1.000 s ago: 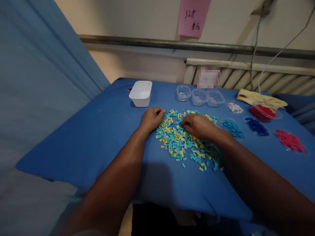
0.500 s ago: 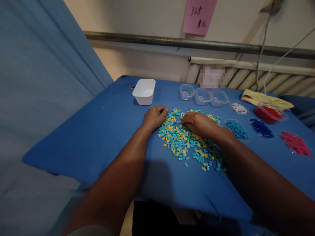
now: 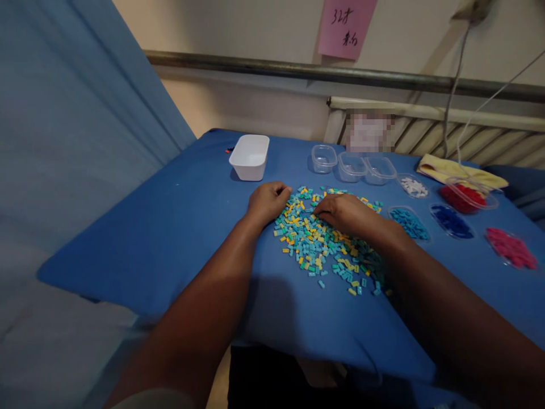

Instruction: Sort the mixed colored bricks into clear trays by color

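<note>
A loose pile of small building bricks (image 3: 309, 247), light blue, yellow, orange and green, is spread over the blue-covered table (image 3: 170, 244). My left hand (image 3: 266, 203) rests at the pile's left edge, its fingers curled and thumb close to the forefinger. Whatever may be between them is hidden. Over the middle of the pile, my right hand (image 3: 344, 213) reaches down with bent fingers pressed together. Its fingertips touch the bricks, but I cannot make out whether one is held.
Behind the hands stand a white tub (image 3: 249, 172) and three clear containers (image 3: 323, 166). To the right are dishes of white (image 3: 413, 187), light blue (image 3: 409, 223), dark blue (image 3: 452, 221), red (image 3: 462, 199) and pink pieces (image 3: 511, 248). A yellow cloth (image 3: 443, 168) lies by the radiator (image 3: 409, 125).
The whole view has shifted slightly, so everything sits a little further right. My right hand's fingertips have moved slightly left within the pile. My left hand keeps its place.
</note>
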Demonstrator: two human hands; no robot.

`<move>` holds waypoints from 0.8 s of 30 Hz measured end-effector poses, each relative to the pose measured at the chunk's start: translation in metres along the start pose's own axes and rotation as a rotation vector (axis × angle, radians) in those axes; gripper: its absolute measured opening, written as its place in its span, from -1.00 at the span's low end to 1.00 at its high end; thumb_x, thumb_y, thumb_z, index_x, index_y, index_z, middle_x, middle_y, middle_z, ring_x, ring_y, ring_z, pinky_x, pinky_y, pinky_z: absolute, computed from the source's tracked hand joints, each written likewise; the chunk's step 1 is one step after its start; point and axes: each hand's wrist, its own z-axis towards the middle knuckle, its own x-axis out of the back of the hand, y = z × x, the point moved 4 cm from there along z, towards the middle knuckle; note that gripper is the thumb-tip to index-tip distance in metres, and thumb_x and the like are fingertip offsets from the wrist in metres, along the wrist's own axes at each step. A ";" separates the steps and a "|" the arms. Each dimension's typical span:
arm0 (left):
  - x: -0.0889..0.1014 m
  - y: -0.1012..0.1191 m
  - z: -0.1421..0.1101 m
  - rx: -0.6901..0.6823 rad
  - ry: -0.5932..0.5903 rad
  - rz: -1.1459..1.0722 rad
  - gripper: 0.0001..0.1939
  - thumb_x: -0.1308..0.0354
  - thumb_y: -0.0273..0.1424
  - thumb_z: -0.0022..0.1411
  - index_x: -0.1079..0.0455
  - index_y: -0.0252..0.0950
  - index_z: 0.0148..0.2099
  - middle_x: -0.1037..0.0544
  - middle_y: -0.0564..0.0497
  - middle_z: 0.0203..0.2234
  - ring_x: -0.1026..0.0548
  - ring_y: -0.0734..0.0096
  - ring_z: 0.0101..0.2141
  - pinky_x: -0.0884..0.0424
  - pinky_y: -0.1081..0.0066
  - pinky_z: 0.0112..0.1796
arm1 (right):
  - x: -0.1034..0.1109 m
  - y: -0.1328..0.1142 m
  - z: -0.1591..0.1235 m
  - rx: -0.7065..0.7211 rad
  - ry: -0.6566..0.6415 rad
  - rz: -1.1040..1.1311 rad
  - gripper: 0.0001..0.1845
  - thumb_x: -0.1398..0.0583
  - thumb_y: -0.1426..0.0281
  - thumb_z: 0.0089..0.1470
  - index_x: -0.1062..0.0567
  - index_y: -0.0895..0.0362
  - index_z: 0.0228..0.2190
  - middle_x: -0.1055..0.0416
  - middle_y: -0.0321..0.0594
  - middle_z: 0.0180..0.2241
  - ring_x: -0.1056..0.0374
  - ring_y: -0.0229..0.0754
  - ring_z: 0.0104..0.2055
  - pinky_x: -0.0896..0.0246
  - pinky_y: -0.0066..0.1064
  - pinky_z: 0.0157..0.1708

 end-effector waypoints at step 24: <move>0.007 -0.007 0.011 0.026 -0.017 -0.010 -0.58 -0.15 -0.02 0.35 -0.64 -0.24 -0.21 -0.64 0.03 -0.38 -0.56 0.25 -0.32 -0.29 0.35 -0.33 | 0.015 0.137 -0.186 -0.731 0.653 0.359 -0.57 -0.27 0.01 0.20 -0.70 0.11 -0.25 -0.64 -0.15 -0.36 -0.47 -0.09 -0.38 -0.31 -0.30 -0.37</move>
